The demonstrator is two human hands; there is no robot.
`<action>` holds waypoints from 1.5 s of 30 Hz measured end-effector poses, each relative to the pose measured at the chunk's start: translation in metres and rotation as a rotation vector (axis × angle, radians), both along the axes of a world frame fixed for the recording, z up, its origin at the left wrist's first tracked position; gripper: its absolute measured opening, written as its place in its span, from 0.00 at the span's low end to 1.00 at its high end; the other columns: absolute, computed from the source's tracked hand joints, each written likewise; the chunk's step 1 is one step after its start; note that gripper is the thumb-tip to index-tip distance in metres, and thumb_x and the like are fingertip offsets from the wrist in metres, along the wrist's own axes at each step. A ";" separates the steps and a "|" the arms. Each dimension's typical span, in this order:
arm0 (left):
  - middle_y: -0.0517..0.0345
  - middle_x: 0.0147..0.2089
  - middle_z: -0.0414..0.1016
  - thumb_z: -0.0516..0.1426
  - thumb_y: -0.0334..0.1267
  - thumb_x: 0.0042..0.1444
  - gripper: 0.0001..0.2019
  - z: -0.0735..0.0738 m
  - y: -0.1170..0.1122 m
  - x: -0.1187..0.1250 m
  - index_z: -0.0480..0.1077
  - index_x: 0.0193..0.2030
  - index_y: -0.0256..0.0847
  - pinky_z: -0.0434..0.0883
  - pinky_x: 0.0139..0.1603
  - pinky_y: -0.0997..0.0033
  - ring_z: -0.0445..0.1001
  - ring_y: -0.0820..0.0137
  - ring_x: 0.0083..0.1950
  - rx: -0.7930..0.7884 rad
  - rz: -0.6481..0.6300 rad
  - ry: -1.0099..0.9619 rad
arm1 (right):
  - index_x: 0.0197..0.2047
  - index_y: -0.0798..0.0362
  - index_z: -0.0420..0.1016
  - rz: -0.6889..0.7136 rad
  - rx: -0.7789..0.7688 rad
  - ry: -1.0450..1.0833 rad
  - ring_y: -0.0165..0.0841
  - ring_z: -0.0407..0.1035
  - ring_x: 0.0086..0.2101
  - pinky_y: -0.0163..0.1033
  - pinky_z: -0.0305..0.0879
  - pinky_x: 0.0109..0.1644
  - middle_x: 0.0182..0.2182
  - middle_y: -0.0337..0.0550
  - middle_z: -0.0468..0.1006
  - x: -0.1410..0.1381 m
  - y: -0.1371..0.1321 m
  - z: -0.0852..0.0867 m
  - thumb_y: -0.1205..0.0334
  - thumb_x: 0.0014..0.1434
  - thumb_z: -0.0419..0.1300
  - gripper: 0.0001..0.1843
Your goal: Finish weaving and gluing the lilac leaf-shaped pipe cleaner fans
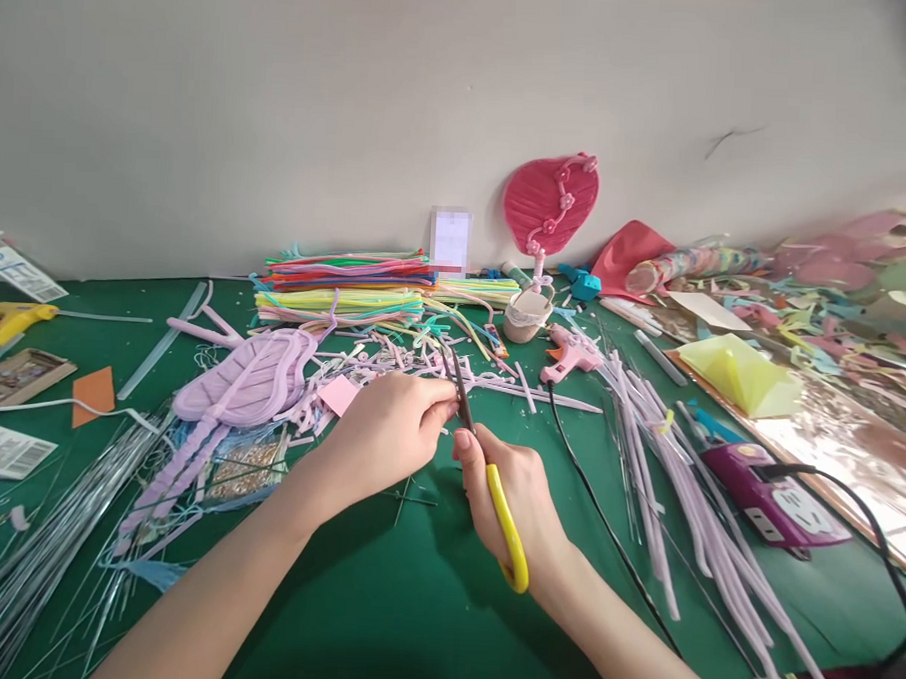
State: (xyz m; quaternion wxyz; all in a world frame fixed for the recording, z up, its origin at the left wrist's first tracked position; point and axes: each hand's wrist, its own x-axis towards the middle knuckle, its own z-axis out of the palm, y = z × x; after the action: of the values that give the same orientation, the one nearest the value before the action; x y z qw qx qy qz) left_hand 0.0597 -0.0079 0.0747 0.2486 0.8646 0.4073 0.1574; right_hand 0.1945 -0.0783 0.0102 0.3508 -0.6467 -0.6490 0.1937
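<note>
My right hand (513,492) grips a pair of scissors (506,527) with yellow handles, its dark blades pointing up and away from me. Close against the blades, my left hand (396,422) is closed in a pinch. Whatever lies between those fingertips is too small or hidden to make out. Just beyond both hands spreads a heap of lilac pipe cleaner scraps (369,361). To the left rests a lilac fan shape (245,380) made of pipe cleaners, with a twisted stem. A pink paper note (338,396) lies beside my left wrist.
Bundled pipe cleaners (342,285) are stacked by the wall. A red fan (550,204) stands in a small pot (527,318). A pink glue gun (570,355) trails a black cord. Right are lilac strips (687,490) and a purple power strip (773,494); left, metal wires (62,523).
</note>
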 end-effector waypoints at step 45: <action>0.63 0.22 0.66 0.52 0.40 0.59 0.12 -0.020 0.040 0.002 0.72 0.29 0.39 0.60 0.25 0.76 0.64 0.74 0.24 -0.281 -0.054 -0.130 | 0.22 0.50 0.63 0.016 -0.197 0.364 0.29 0.59 0.14 0.33 0.53 0.21 0.11 0.34 0.63 0.013 0.015 -0.011 0.38 0.65 0.40 0.30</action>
State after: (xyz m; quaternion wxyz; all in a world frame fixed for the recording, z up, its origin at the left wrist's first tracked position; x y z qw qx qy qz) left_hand 0.0622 0.0320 0.0545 0.3972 0.8199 0.3849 0.1478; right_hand 0.2077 -0.0629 -0.0010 0.3957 -0.6272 -0.5578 0.3728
